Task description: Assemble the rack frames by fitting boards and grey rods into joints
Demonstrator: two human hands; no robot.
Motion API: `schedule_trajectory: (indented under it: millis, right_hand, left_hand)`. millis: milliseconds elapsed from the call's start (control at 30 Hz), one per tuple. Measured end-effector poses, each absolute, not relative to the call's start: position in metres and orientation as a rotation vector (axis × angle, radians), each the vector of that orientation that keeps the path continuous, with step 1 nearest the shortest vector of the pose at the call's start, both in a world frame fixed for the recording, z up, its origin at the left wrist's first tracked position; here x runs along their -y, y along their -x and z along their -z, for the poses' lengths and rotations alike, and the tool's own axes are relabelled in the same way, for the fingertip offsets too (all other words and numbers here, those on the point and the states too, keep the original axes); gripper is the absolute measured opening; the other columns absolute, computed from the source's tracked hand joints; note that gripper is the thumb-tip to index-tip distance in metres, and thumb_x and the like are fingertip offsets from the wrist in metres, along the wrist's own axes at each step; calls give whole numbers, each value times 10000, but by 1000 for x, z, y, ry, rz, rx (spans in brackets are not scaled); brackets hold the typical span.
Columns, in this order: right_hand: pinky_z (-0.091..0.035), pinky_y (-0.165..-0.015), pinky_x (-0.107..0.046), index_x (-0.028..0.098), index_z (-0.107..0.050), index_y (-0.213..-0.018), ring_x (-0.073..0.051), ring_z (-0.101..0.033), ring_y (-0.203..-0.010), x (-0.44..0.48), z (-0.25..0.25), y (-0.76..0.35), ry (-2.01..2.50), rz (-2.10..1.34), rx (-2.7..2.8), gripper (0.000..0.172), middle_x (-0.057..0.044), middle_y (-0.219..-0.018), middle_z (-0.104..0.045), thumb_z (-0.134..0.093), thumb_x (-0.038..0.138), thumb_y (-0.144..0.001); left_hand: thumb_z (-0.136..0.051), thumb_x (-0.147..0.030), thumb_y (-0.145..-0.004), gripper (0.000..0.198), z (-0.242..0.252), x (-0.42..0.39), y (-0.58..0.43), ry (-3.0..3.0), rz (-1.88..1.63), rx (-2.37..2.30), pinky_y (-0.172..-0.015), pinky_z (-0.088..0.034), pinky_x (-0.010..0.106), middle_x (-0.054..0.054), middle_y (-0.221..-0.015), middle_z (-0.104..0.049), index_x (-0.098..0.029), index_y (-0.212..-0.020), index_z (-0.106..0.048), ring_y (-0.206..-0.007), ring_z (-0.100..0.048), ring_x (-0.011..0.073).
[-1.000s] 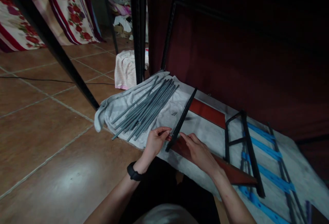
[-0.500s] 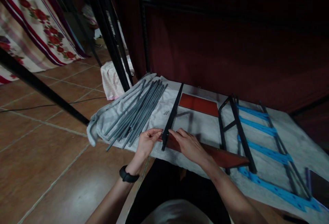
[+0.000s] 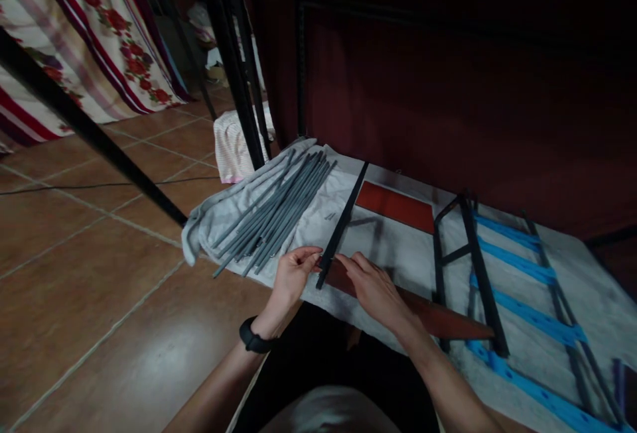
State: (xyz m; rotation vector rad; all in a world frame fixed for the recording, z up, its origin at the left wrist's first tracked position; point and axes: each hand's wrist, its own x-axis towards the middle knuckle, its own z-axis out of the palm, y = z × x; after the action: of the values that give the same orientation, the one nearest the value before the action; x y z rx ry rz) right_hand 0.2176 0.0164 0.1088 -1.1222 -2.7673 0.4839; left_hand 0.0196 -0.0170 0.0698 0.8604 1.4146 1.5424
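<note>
The left hand [image 3: 294,275] is on the left side of a black bar [image 3: 350,204], near the end closest to the person. Its thumb and first finger are close together, with their tips beside the bar. The right hand [image 3: 375,290] is on the other side, and its fingertips reach the bar too. The tips are small and dark here, so I cannot tell if either hand is holding something tiny or just touching the bar.

The bar lies across a pale cloth [image 3: 393,254], between a pile of gray rods [image 3: 281,204] and two red-brown boards. The near board [image 3: 442,315] goes from the bar, under the right hand, to a black frame [image 3: 480,274]. The far board [image 3: 395,206] lies flat by the bar's far end. A few little metal pieces [image 3: 330,217] sit between the rods and the bar. Past the black frame are some blue strips [image 3: 535,320]. A black band [image 3: 255,337] is around the left wrist.
</note>
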Motion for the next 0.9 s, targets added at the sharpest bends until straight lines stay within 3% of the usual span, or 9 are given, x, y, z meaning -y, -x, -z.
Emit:
schedule_trajectory:
  millis: [400, 667, 900]
  right_hand:
    - [-551, -884, -327, 248, -449, -1494, -182, -657, -983, -19, -101, -223, 1060, -520, 2720, 520, -83, -1149, -617, -341, 120, -1002]
    - [-551, -921, -347, 261, -483, -1463, -185, -661, -1001, -16, -102, -222, 1096, -593, 2667, 472, -85, -1172, -634, -329, 177, -1025]
    - [-538, -937, -351, 272, -491, -1447, -179, -661, -1036, -13, -104, -219, 1131, -624, 2624, 461, -72, -1203, -647, -340, 175, -1022]
  left_hand:
    - [-704, -220, -747, 118, -64, 13, -26, -804, -1523, -1326, -590, -532, 248, 31, -695, -726, -168, -825, -776, -594, -642, 148]
    - [-666, -206, -783, 143, -67, 15, -23, -1024, -1534, -1393, -608, -522, 254, 54, -769, -744, -190, -835, -798, -644, -659, 163]
    - [-704, -247, -749, 125, -62, 11, -16, -980, -1477, -1280, -604, -527, 259, 45, -706, -728, -182, -808, -793, -614, -646, 161]
